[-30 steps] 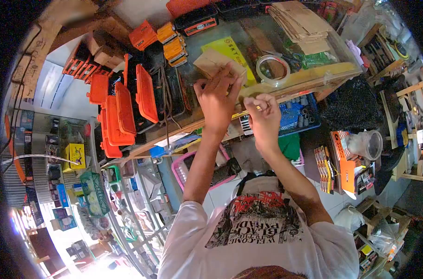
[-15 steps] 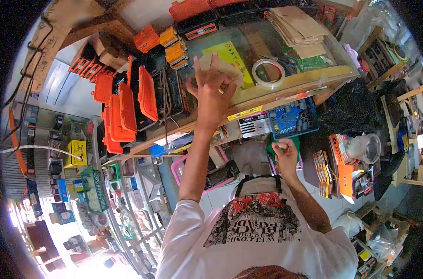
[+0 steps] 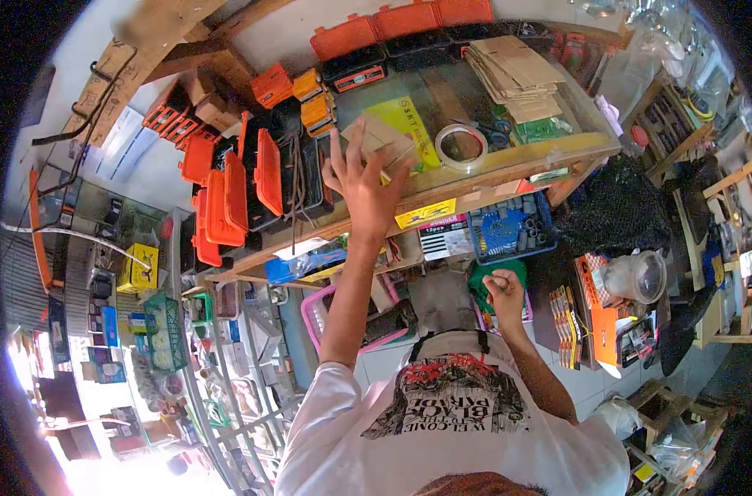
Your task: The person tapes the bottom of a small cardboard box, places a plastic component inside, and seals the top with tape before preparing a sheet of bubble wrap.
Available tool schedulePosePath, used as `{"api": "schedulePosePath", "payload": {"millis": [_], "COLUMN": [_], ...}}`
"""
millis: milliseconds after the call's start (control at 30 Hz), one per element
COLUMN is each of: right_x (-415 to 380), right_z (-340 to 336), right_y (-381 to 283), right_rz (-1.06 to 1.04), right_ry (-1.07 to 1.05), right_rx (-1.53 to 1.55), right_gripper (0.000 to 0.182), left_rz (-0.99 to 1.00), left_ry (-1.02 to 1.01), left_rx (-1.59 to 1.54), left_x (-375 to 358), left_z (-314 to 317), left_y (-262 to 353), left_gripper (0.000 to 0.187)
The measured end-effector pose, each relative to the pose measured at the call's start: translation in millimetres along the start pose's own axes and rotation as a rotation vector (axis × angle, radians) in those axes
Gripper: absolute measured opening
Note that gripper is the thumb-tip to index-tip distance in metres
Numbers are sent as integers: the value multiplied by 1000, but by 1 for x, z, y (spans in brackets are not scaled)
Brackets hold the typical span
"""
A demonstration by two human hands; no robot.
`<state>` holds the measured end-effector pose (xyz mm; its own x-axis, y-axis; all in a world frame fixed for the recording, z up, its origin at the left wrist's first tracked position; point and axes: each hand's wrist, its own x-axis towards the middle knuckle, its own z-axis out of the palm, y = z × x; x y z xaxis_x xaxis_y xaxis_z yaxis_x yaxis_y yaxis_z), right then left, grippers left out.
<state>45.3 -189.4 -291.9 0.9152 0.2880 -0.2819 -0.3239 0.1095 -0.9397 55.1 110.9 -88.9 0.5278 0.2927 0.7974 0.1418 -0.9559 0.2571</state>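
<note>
My left hand [image 3: 366,183] is raised over the front of the glass-topped counter [image 3: 508,157], its fingers spread and nothing held. Behind its fingertips lies a brown cardboard piece [image 3: 384,142], partly over a yellow-green SKT package [image 3: 407,124]. A roll of tape [image 3: 439,147] rests to the right of them. Lower down, my right hand [image 3: 505,296] is held in front of my body with curled fingers, near a green object [image 3: 482,277]. Whatever it may hold is too small to make out.
Open orange cases [image 3: 226,202] stand on the counter's left, with flat cardboard [image 3: 516,70] at its back right. Under its edge sits a blue basket [image 3: 549,236]. A pink-rimmed bin [image 3: 310,310] is below; an orange box [image 3: 611,331] stands right.
The fingers of my left hand have gone from a thumb-and-finger pinch to spread apart. My right hand stays curled and sits slightly lower in view. The whole view has shifted a little.
</note>
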Motion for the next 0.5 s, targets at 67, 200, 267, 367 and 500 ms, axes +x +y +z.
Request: {"api": "schedulePosePath", "payload": {"millis": [67,200,267,367,500], "right_x": [0,6,5,7,7], "right_z": [-1,-2,-2,2,5], "right_y": [3,11,13,12,17], "right_rz": [13,-2,5,35,21], "right_ry": [-15,-34,-31,-38,-52], "right_rx": [7,31,27,16,40], "right_gripper": [26,26,26,26,23], "left_rz": [37,38,-31,-87,-99], "left_ry": [-10,-6,-19,-72,-94], "left_rx": [52,36,6,10,15], "left_x": [-5,-6,-3,0,1], "left_z": [3,13,16,14,12], "left_y": [-5,-13,-9,-6,-7], "left_gripper": [24,15,13,13,15]}}
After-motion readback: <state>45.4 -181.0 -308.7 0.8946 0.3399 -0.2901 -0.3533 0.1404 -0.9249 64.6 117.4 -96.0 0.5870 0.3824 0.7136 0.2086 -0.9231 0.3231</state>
